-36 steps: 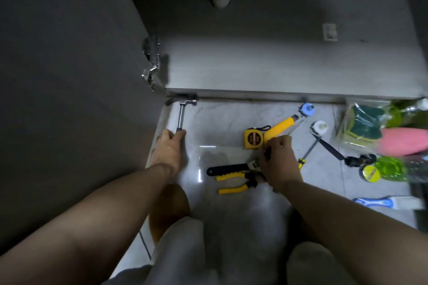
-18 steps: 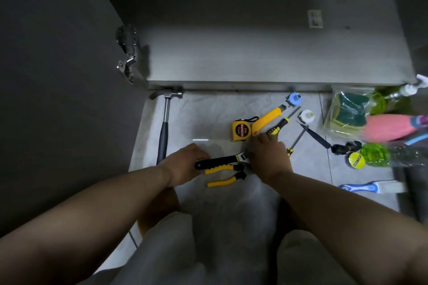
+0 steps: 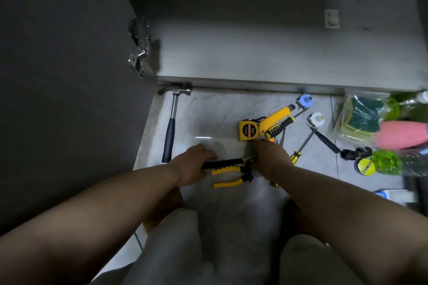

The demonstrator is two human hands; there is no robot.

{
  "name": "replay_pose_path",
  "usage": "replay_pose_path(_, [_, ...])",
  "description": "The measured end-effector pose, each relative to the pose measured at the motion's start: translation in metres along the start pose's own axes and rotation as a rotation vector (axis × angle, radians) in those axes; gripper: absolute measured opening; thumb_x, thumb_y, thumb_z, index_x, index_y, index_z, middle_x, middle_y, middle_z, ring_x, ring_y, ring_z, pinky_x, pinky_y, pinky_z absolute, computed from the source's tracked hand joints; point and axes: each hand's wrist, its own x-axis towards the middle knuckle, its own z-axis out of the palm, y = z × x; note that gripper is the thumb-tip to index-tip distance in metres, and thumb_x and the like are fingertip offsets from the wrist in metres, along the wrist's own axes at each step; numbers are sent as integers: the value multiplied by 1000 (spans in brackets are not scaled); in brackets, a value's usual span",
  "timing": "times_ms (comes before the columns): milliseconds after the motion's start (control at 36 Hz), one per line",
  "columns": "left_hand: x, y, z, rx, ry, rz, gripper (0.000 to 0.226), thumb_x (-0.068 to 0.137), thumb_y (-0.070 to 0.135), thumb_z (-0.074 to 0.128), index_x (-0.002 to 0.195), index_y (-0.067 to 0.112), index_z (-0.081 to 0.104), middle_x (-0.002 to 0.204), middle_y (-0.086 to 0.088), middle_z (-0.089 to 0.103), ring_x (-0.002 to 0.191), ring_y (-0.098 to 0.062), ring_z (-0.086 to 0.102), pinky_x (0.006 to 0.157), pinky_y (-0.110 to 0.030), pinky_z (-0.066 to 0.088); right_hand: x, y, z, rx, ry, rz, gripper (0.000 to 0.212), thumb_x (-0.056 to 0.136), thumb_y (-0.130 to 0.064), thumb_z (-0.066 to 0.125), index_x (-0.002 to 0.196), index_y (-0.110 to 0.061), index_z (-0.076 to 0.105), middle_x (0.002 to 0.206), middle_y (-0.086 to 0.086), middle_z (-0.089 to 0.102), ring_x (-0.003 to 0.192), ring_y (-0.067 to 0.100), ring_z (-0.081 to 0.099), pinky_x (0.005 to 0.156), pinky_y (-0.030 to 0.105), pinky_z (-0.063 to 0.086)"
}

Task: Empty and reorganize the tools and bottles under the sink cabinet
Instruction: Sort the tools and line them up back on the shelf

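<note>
The black-handled tool (image 3: 225,163) is seen lying on the floor tiles (image 3: 208,118) in front of the cabinet (image 3: 278,53), with the yellow-handled pliers (image 3: 231,177) just beside it on the near side. Its left end is gripped by the left hand (image 3: 192,165), the fingers being curled over the handle. The right ends of both tools are covered by the right hand (image 3: 271,159). Its fingers are turned down and hidden, so whether anything is held there cannot be told.

Just beyond the right hand a tape measure (image 3: 247,131), a yellow knife (image 3: 275,118) and a screwdriver (image 3: 280,126) are heaped together. A hammer (image 3: 171,127) is laid well to the left, its head against the cabinet's edge. At the far right the bottles (image 3: 403,134) and a bag of sponges (image 3: 361,113) are gathered.

The emptying is judged to be largely done, since tools and bottles are spread on the tiles outside, and the sorting of the tools appears to be in hand. For the next move the black-handled tool would need to be lifted or slid clear of the pliers without their being dragged along, and then set in line with the others
</note>
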Motion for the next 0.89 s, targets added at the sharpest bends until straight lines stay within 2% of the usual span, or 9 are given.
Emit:
replay_pose_path(139, [1, 8, 1, -17, 7, 18, 32, 100, 21, 59, 132, 21, 62, 126, -4, 60, 118, -21, 54, 102, -36, 46, -4, 8, -5, 183, -62, -93, 18, 87, -22, 69, 103, -25, 60, 104, -2, 62, 99, 23, 62, 73, 28, 46])
replay_pose_path(250, [-1, 10, -3, -129, 16, -37, 13, 102, 23, 56, 113, 22, 63, 117, -1, 63, 110, -21, 58, 94, -35, 48, -5, 5, -26, 604, -64, -87, 9, 87, -17, 76, 92, -15, 69, 92, 1, 67, 87, 14, 62, 67, 12, 49])
replay_pose_path(333, [-1, 12, -7, -262, 48, -68, 6, 102, 24, 56, 101, 28, 60, 104, 1, 66, 98, -18, 62, 83, -30, 50, -2, -5, -34, 946, 33, 4, 19, 84, -15, 80, 97, -5, 71, 87, 11, 69, 82, 20, 63, 70, 28, 51])
replay_pose_path(417, [0, 14, -11, -321, 113, -114, 8, 101, 24, 59, 103, 22, 66, 98, 1, 68, 94, -17, 64, 75, -23, 46, 5, -18, -30, 1060, 202, 103, 27, 81, -23, 84, 95, -9, 65, 73, -1, 64, 66, 10, 59, 60, 28, 48])
replay_pose_path(500, [-1, 12, -12, -343, 199, -185, 11, 98, 24, 62, 106, 23, 69, 98, 2, 68, 94, -18, 63, 79, -27, 49, 8, -21, -17, 734, 290, 34, 13, 83, -30, 76, 83, -27, 63, 68, -12, 62, 62, 2, 57, 55, 26, 46])
replay_pose_path(639, [-4, 5, -17, -492, 299, -301, 10, 99, 17, 62, 101, 9, 67, 86, -18, 63, 83, -32, 63, 87, -44, 54, -4, -15, 8, 154, 23, -149, 34, 76, -54, 75, 87, -25, 61, 100, 1, 61, 98, 23, 60, 79, 36, 54])
replay_pose_path(722, [-1, 3, -22, -583, 337, -356, 17, 100, 13, 60, 107, -3, 63, 85, -17, 57, 82, -26, 57, 85, -41, 55, -17, -20, 16, -120, -19, -232, 58, 73, -69, 68, 114, -30, 54, 120, -1, 51, 113, 23, 48, 92, 43, 48])
replay_pose_path(806, [0, 3, -25, -739, 354, -447, 18, 101, 9, 58, 111, -7, 58, 92, -19, 57, 83, -27, 57, 66, -31, 57, -26, -21, 22, -260, -78, -261, 84, 71, -64, 75, 139, -29, 41, 138, 4, 41, 126, 27, 42, 104, 49, 42])
replay_pose_path(889, [0, 3, -24, -871, 370, -515, 17, 101, 6, 57, 113, -7, 55, 103, -24, 62, 92, -32, 65, 64, -32, 61, -30, -20, 25, -342, -74, -270, 85, 78, -46, 77, 147, -25, 32, 145, 7, 36, 132, 29, 39, 108, 49, 39])
